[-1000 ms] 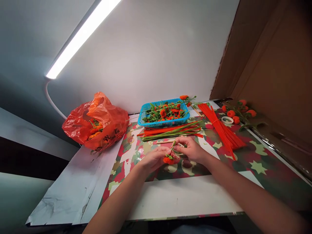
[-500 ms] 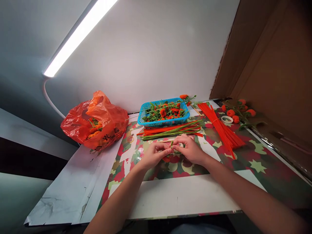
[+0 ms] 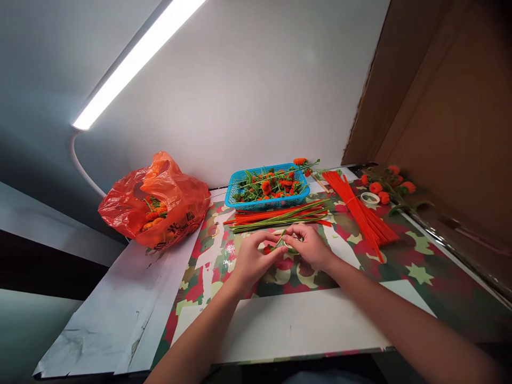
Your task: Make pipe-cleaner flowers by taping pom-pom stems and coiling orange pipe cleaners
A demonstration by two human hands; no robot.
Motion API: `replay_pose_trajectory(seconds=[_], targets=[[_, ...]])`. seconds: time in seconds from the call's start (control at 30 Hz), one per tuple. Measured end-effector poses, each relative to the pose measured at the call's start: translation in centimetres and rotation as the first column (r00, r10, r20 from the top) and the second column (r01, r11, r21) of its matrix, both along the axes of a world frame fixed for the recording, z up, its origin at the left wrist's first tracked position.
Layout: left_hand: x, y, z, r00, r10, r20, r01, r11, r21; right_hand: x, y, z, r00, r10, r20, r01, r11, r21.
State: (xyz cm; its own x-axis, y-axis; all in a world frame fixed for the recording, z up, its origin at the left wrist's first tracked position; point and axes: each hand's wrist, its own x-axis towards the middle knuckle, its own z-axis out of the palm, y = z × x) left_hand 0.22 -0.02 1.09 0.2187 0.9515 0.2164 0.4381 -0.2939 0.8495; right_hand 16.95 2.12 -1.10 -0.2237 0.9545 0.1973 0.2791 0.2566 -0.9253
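Observation:
My right hand (image 3: 309,246) is closed, its thumb and fingertips pinching a short green pipe cleaner (image 3: 281,237) over the middle of the table. My left hand (image 3: 256,258) is just left of it, thumb and forefinger apart, fingertips close to the green piece. Whether the left forefinger touches it, I cannot tell. Some red shows below the left fingers, too small to name. Just beyond my hands lies a bundle of red pipe cleaners (image 3: 256,218) with green pipe cleaners (image 3: 280,218) across it.
Behind the bundles is a blue basket (image 3: 227,198) of orange-red pompom flowers (image 3: 266,187). At left sits a red plastic bag (image 3: 124,205) with orange flowers inside. On the right are a tied red pipe cleaner bundle (image 3: 358,210), a tape roll (image 3: 370,199) and several finished flowers (image 3: 376,188) by a cardboard wall (image 3: 448,106).
My left thumb and forefinger have parted from their pinch at the green pipe cleaner. My right hand stays at the piece. The view has shifted slightly.

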Motion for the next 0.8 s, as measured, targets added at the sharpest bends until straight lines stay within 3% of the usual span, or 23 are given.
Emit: replay_pose_trajectory(seconds=[0.1, 0.17, 0.23, 0.3, 0.37, 0.43, 0.47, 0.53, 0.6, 0.67, 0.73, 0.8], targets=[[0.0, -0.2, 0.2, 0.994, 0.026, -0.105, -0.013, 0.992, 0.123, -0.3, -0.3, 0.0, 1.0, -0.012, -0.008, 0.012, 1.0, 0.011], [-0.3, -0.1, 0.2, 0.997, -0.03, -0.066, 0.035, 0.996, 0.077, -0.2, -0.4, 0.2, 1.0, 0.008, -0.003, -0.007, 0.998, 0.055], [-0.9, 0.1, 0.3, 0.99, -0.137, 0.028, 0.138, 0.989, -0.06, 0.1, -0.5, 0.5, 0.999, 0.047, 0.016, -0.048, 0.995, 0.083], [-1.4, 0.3, 0.2, 0.954, -0.239, 0.179, 0.28, 0.923, -0.263, 0.4, -0.5, 0.9, 0.993, 0.112, 0.031, -0.114, 0.991, 0.076], [-1.9, 0.4, 0.1, 0.892, -0.264, 0.367, 0.413, 0.805, -0.426, 0.6, -0.6, 1.2, 0.982, 0.187, 0.029, -0.189, 0.98, 0.062], [-2.0, 0.5, -0.1, 0.836, -0.224, 0.501, 0.488, 0.723, -0.489, 0.8, -0.5, 1.3, 0.971, 0.237, 0.014, -0.238, 0.969, 0.063], [-2.0, 0.5, -0.2, 0.823, -0.208, 0.529, 0.499, 0.71, -0.497, 0.8, -0.5, 1.3, 0.97, 0.243, 0.01, -0.243, 0.968, 0.066], [-1.6, 0.5, -0.3, 0.846, -0.191, 0.499, 0.455, 0.745, -0.488, 0.8, -0.4, 1.1, 0.978, 0.211, 0.009, -0.211, 0.975, 0.071], [-1.1, 0.3, -0.1, 0.918, -0.172, 0.357, 0.32, 0.854, -0.41, 0.6, -0.3, 0.8, 0.99, 0.137, 0.014, -0.138, 0.988, 0.071], [-0.5, 0.1, 0.1, 0.982, -0.101, 0.162, 0.136, 0.966, -0.221, 0.3, -0.3, 0.5, 0.997, 0.073, 0.025, -0.074, 0.995, 0.064], [-0.1, -0.2, 0.3, 1.0, -0.012, -0.007, 0.012, 1.0, -0.021, 0.1, -0.4, 0.4, 0.999, 0.04, 0.028, -0.041, 0.998, 0.056], [-0.1, -0.2, 0.3, 0.993, 0.03, -0.118, -0.021, 0.997, 0.079, -0.1, -0.4, 0.4, 0.999, 0.03, 0.035, -0.031, 0.998, 0.05]])
